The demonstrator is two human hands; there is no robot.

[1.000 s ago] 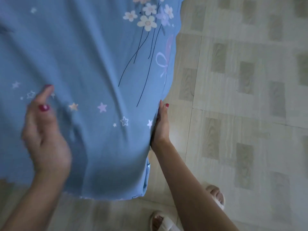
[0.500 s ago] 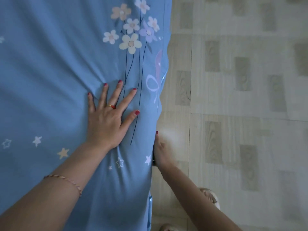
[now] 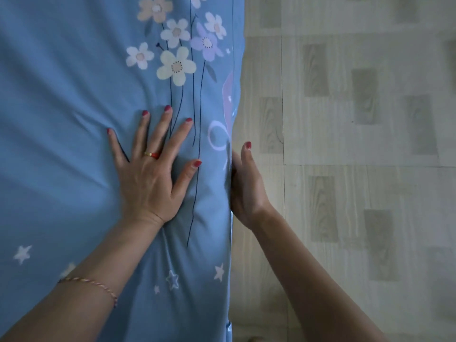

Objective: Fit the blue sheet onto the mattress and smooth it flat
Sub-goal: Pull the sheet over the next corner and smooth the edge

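The blue sheet (image 3: 61,99), printed with flowers and stars, covers the mattress and fills the left half of the view. My left hand (image 3: 150,176) lies flat on top of it with fingers spread, pressing the fabric; creases fan out to its left. My right hand (image 3: 246,186) is at the mattress's right side edge, fingers tucked against the sheet's side where it drops toward the floor. Whether those fingers pinch the fabric is hidden. The mattress itself is hidden under the sheet.
A pale tiled floor (image 3: 357,144) with grey wood-grain rectangles runs along the right of the mattress. A toe of a foot shows at the bottom edge.
My left hand went from raised above the sheet to flat on it and slid forward. My right hand moved forward along the side edge. The view shifted up the mattress.
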